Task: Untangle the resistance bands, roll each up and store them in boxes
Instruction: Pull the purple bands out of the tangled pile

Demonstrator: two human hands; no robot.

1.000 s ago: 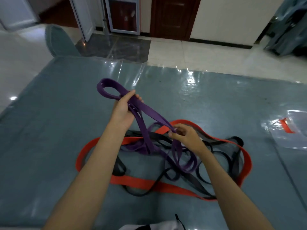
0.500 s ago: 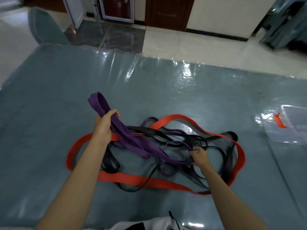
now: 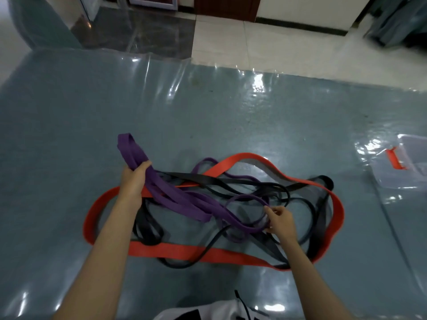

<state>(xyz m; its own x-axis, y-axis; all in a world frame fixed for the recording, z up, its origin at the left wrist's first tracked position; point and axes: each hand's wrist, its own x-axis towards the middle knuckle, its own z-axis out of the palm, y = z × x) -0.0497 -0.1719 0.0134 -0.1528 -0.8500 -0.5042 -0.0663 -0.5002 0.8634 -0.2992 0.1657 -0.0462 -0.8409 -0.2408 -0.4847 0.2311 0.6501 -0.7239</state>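
A tangle of resistance bands lies on the grey-blue table. My left hand (image 3: 135, 179) grips the folded end of the wide purple band (image 3: 175, 199), which sticks up past my fist and runs down to the right. My right hand (image 3: 278, 221) pinches a thin purple loop (image 3: 245, 198) in the middle of the pile. A wide red band (image 3: 175, 250) rings the heap. Several black bands (image 3: 215, 181) weave through it. A clear plastic box (image 3: 409, 165) with a red latch sits at the right edge.
The table (image 3: 92, 125) is covered with a glossy clear sheet. Its far edge meets tiled floor. A grey chair back (image 3: 34, 21) stands at the far left. Dark fabric (image 3: 397, 21) hangs at the far right. White clothing shows at the near edge.
Both hands came down toward the table. My left hand lowered the purple band's folded end, and my right hand slid along the purple band down into the pile.
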